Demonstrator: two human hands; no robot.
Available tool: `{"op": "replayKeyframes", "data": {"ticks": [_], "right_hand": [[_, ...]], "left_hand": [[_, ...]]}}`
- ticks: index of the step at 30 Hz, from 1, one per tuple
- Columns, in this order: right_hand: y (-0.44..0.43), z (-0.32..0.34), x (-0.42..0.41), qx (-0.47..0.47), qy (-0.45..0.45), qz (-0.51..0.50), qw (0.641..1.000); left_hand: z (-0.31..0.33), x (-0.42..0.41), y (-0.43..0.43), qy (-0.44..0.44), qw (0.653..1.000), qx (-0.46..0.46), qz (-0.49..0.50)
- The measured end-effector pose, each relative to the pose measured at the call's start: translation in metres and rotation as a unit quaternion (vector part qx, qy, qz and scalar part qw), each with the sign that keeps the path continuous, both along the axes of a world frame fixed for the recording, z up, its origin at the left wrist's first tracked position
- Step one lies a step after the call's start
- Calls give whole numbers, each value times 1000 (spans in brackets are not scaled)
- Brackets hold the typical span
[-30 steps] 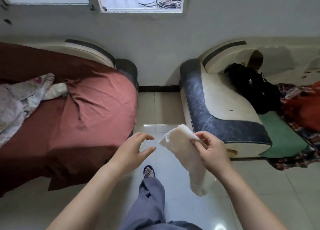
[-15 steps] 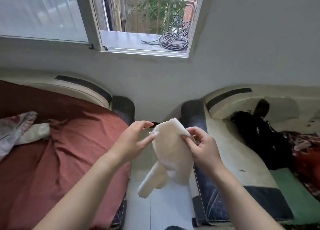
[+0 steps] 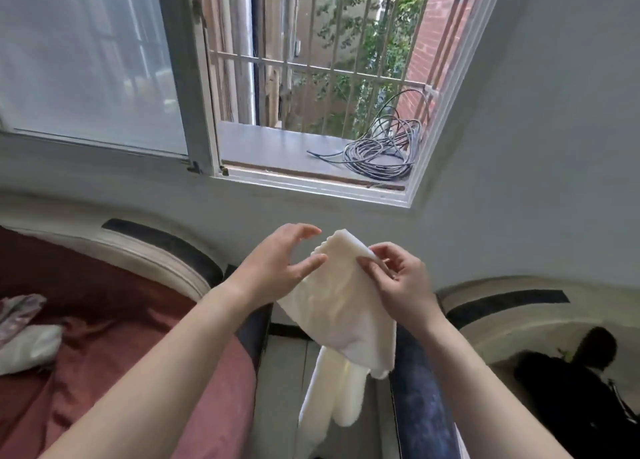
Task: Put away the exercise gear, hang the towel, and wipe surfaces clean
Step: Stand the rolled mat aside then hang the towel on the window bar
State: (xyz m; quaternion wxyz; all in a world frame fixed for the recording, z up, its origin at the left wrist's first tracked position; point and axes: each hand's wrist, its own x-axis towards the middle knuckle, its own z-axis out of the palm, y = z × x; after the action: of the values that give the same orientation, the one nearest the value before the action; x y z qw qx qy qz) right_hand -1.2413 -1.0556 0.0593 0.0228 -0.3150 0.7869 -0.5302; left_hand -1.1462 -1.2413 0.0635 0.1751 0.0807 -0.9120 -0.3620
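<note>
Both hands have gone up since a second ago, and the view has lifted with them from the floor to the window; the left hand (image 3: 273,271), which was apart from the towel (image 3: 336,306) then, is now at its left edge. At this moment the towel is held in the air between the two hands, in front of the grey wall (image 3: 519,181) and just below the window (image 3: 329,78). The right hand (image 3: 401,285) has its grip closed on the upper right edge of the towel, pinching it between thumb and fingers. The grip of the left hand is released: the thumb touches the left edge of the towel, while the fingers are spread above it and do not touch it. The towel is pale cream, folded over, and its lower part hangs down loose over the tiled floor (image 3: 287,358) between the two sofas. One pane of the window is slid to the left, and behind the open part there are metal bars. On the sill (image 3: 270,147), at its right end, lies a coil of grey cable (image 3: 381,154). At the left stands a sofa (image 3: 156,251) with a red-brown cover (image 3: 104,372), and on the cover, at the far left, lie a flowered cloth (image 3: 17,315) and a white cloth (image 3: 31,348). At the right stands another sofa (image 3: 426,417) with a dark blue arm, and a black bag (image 3: 571,396) lies on its seat.
</note>
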Motion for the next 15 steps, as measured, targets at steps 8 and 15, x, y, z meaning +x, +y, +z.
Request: {"op": "replayKeyframes", "data": {"ticks": [8,15], "right_hand": [[-63,40,-171,-61,14,28,998],[-128,84,-282,-80,60,61,993]], "left_hand": [[38,-152,-57,7,1000,-1,2],[78,-252,-111,59,997,-28,34]]}}
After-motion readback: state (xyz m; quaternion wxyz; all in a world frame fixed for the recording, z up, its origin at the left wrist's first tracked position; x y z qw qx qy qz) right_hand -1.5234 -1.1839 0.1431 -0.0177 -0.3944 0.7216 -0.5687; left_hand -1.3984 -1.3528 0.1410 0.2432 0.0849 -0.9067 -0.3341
